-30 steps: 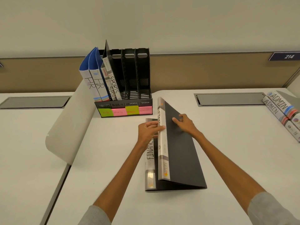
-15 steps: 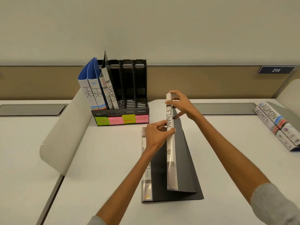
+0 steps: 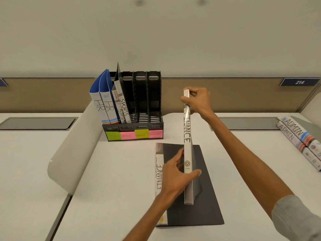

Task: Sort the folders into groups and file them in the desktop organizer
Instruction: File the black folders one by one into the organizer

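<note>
FINANCE folder (image 3: 187, 136) (upright) — right hand (image 3: 197, 100) grips top, left hand (image 3: 175, 173) lower.

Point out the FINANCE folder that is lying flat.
Head view, centre: the flat FINANCE folder lies on the table, just in front of the desktop organizer, beneath the upright FINANCE folder that the left hand and right hand hold.
</note>
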### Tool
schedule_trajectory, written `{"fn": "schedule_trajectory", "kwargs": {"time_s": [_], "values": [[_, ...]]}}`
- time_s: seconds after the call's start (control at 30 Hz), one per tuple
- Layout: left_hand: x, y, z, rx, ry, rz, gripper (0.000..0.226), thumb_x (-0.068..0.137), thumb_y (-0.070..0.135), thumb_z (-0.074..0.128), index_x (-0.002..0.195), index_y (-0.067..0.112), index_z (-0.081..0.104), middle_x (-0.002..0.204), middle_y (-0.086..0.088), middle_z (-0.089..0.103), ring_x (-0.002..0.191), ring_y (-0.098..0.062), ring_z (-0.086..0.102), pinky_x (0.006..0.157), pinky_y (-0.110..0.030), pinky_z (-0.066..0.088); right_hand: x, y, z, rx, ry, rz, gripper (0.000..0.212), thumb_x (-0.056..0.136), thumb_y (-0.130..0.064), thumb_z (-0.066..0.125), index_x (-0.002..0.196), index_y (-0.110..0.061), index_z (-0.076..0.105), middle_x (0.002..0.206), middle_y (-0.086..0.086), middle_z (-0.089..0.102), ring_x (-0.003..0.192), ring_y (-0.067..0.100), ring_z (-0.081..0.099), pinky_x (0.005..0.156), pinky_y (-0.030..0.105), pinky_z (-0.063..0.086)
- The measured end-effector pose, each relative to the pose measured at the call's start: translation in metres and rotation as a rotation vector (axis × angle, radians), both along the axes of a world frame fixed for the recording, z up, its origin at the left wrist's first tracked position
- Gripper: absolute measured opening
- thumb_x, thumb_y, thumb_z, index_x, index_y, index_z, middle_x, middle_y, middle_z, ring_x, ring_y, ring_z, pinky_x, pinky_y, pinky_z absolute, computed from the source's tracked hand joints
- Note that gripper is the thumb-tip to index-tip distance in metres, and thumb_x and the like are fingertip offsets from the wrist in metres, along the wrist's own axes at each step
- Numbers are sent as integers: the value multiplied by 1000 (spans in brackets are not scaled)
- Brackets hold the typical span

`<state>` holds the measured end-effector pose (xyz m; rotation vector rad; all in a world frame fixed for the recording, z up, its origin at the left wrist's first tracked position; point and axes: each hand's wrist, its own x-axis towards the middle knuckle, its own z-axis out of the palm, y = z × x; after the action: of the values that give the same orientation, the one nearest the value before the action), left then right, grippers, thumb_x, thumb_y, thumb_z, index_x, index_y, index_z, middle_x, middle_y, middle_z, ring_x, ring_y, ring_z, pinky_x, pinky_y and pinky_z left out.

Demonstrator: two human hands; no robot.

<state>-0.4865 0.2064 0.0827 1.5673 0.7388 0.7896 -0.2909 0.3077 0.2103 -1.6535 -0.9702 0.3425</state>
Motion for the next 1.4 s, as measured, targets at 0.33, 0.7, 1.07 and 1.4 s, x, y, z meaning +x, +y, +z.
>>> {"fn": "schedule_trajectory", "kwargs": {"time_s": [0.33, 0.7, 1.07, 1.4], "values": [[-11, 39, 8, 59, -18, 167, 78, 73, 15, 83, 134, 39, 42, 116, 34, 55, 101, -2, 64, 86, -20, 53, -40, 20, 62, 267, -119, 120, 32, 71, -11, 77, 103, -13, 74, 103, -1, 73, 99, 13, 69, 73, 28, 61], [-26, 116, 38, 155, -84, 251, 76, 76, 13, 82, 141, 21, 44, 113, 33, 58, 92, 14, 63, 80, -12, 52, -84, 65, 103, 512, -100, 224, 42, 68, -3, 72, 109, -10, 72, 105, 6, 72, 94, 18, 71, 79, 30, 61], [-36, 167, 57, 282, -120, 332, 74, 77, 18, 81, 141, 18, 43, 111, 35, 56, 93, 18, 60, 83, -9, 49, -103, 108, 144, 629, -107, 309, 37, 70, -3, 72, 107, -9, 71, 104, 2, 71, 91, 22, 72, 72, 33, 62], [-32, 263, 39, 332, 28, 289, 68, 88, 15, 70, 146, 12, 35, 121, 12, 57, 91, 24, 54, 86, -7, 45, -107, 172, 106, 562, -57, 316, 38, 72, -3, 70, 110, -11, 69, 109, 7, 69, 101, 25, 70, 70, 47, 62]]}}
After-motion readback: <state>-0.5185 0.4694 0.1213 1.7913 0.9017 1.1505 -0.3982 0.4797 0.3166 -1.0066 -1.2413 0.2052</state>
